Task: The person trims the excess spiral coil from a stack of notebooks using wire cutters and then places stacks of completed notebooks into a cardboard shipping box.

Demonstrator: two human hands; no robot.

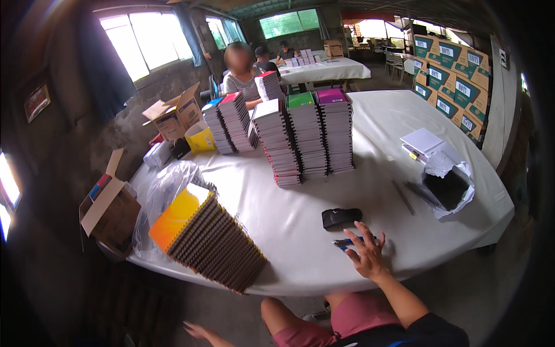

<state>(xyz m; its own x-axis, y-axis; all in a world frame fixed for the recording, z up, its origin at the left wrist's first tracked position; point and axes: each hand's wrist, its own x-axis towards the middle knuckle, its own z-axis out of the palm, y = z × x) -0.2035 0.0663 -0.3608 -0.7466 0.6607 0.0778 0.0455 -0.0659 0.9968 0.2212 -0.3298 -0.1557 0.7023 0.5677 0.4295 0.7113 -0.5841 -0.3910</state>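
Observation:
My right hand (369, 255) is over the near edge of the table, its fingers spread. Under and beside its fingertips lies a blue-handled tool (341, 243), perhaps pliers, partly hidden by the hand. Just beyond sits a small black case (341, 218). Low at the left, off the table, my left hand (196, 330) has its fingers stretched out with nothing in them. Nearest to it on the table is a tall, leaning stack of yellow-orange spiral notebooks (217, 243). Farther back stand stacks of notebooks with white (277, 144), green (306, 136) and purple covers (336, 133).
Blue and red notebook stacks (236, 124) stand behind, near a seated person (245, 81). Open cartons (110, 211) and clear plastic (167, 194) are at the left. On the right lie loose wire coils (403, 198), a paper-lined container (448, 188) and white pads (425, 141). Boxes (451, 81) are piled beyond.

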